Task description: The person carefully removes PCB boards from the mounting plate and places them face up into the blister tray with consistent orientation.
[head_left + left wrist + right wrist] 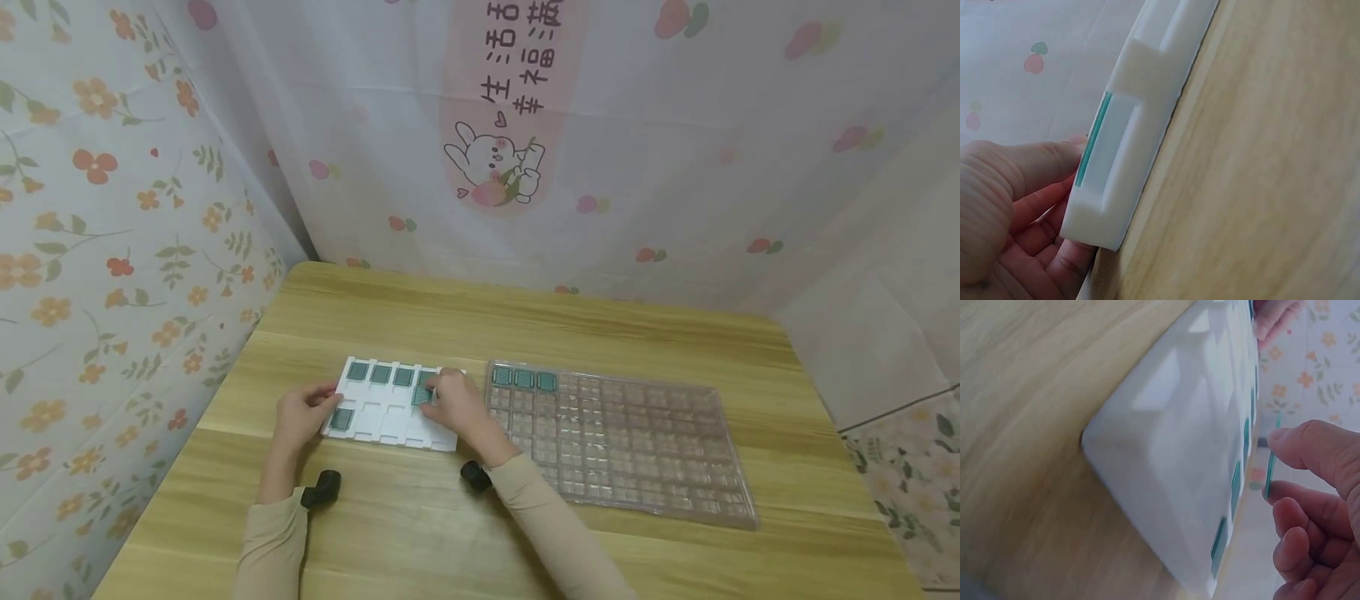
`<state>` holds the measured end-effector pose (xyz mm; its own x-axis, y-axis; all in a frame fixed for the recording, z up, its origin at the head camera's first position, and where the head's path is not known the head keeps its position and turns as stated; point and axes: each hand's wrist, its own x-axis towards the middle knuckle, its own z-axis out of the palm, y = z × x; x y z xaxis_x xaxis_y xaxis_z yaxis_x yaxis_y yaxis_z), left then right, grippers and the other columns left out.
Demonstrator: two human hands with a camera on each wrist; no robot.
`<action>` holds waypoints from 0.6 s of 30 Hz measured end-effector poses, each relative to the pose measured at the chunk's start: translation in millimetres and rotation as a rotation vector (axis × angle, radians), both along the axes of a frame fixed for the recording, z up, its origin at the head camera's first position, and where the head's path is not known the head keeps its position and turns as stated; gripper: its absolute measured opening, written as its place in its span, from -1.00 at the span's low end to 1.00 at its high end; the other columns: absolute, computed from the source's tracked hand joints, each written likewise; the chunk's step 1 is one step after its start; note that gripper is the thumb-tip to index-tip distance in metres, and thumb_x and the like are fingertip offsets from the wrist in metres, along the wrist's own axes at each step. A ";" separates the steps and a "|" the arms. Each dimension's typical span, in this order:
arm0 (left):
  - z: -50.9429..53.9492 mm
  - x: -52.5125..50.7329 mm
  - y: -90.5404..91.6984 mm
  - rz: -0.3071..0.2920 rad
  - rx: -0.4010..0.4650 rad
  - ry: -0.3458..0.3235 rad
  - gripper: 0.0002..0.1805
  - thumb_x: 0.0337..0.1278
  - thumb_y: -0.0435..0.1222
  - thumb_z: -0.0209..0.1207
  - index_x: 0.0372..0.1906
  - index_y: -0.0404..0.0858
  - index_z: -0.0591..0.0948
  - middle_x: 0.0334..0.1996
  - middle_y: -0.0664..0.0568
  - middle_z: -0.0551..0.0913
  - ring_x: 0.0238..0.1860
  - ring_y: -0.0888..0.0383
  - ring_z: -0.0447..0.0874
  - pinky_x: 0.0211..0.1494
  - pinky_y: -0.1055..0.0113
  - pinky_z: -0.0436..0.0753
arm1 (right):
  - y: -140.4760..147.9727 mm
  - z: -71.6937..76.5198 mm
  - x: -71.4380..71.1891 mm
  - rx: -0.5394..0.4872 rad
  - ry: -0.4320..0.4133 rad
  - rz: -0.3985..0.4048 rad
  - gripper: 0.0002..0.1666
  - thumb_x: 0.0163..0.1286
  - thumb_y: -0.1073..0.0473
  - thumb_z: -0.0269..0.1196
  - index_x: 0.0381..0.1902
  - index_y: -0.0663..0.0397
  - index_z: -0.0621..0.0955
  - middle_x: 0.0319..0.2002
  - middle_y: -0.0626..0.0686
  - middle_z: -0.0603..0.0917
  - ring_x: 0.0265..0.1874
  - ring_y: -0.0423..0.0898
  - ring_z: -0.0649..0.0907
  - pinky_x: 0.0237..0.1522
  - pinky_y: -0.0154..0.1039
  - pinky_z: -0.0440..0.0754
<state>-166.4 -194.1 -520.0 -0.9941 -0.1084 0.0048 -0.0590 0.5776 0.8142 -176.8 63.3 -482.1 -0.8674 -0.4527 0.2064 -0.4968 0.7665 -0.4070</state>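
I see the left hand (303, 414) pinching the end of the white tray (393, 422), and the right hand's (461, 406) thumb and finger clamped on a green square (422, 397) above it; the clear tray (637, 450) alongside holds 3 green pieces (524, 379)

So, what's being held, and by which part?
Right hand: a green square piece, pinched by its edges. Left hand: the white tray, held by its left end.

A white tray (1125, 81) is held at its lower end by the left hand (1007, 206). A thin green piece (1092, 140) is seen edge-on above a notch, beside the thumb tip. Wooden tabletop (1260, 156) is shown at right; pale printed cloth (1004, 75) is seen at upper left.
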 end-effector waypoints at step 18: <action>-1.3 -0.9 -1.0 0.017 0.005 0.014 -0.70 0.08 -0.39 0.25 -0.10 -0.50 0.62 -0.27 -0.26 0.67 -0.31 0.16 0.58 -0.30 0.62 0.43 | 24.3 0.8 1.5 -0.044 -0.103 -0.038 -0.72 0.07 0.26 0.38 -0.25 0.32 0.68 -0.37 0.13 0.63 -0.48 -0.15 0.54 -0.46 -0.42 0.50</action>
<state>-167.3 -195.1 -521.3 -0.9920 -0.1250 0.0178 -0.0575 0.5723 0.8180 -175.3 87.6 -481.3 -0.9015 -0.4115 0.1341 -0.4214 0.7640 -0.4886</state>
